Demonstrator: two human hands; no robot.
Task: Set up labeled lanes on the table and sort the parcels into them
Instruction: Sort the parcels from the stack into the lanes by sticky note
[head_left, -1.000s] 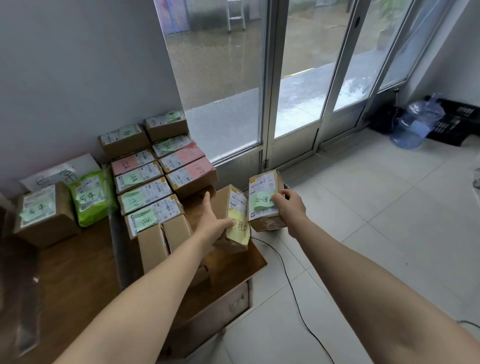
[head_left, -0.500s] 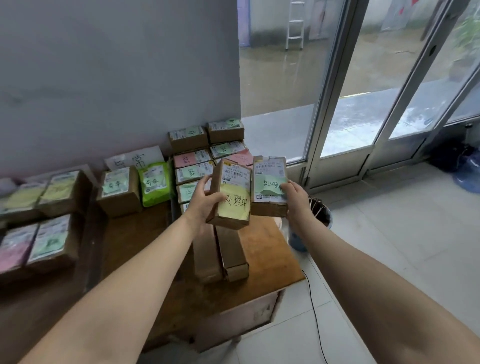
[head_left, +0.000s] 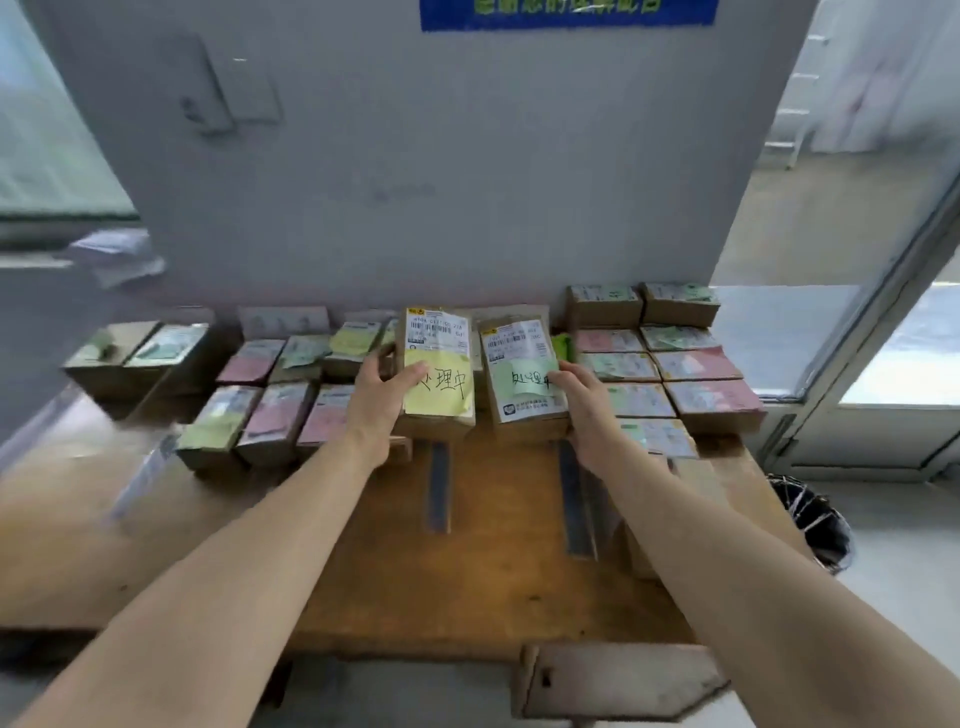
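Yellow note (head_left: 439, 387), green note (head_left: 527, 376), brown boxes, orange-brown table (head_left: 467, 571)

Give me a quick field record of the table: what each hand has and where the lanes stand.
left grip: left hand holds a brown cardboard parcel with a yellow sticky note
right grip: right hand holds a brown cardboard parcel with a green sticky note
held parcels: side by side, labels facing the camera; resting on the table or not, cannot tell
lane marks: two dark tape strips on the brown wooden table
sorted: rows of labelled parcels on both sides
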